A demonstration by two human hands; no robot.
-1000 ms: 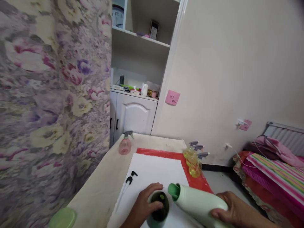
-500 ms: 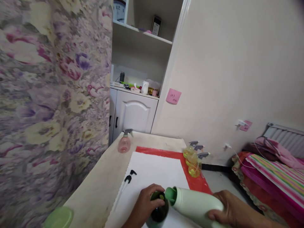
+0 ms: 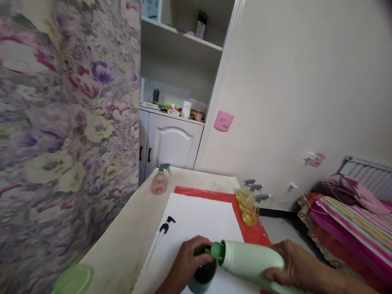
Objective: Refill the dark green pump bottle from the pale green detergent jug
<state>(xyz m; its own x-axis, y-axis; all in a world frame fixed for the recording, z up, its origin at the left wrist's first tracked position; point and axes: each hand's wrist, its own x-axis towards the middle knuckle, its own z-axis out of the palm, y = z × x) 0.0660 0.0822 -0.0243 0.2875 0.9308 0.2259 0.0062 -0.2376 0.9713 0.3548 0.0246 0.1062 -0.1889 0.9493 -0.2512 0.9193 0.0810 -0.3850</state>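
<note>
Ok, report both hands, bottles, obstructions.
Left hand around dark green rounded bottle. Right hand holding pale green plastic bottle nearly level. Left fingertips close to green spout.

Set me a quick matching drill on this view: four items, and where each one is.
1. Pump
2. Dark bottle
3. Pale bottle
4. Pink spray bottle

A. Tilted, in the right hand
B. Upright, near the table's far left corner
C. Lying on the white sheet
D. In the left hand

Pairs: 1-C, 2-D, 3-A, 4-B.
</note>
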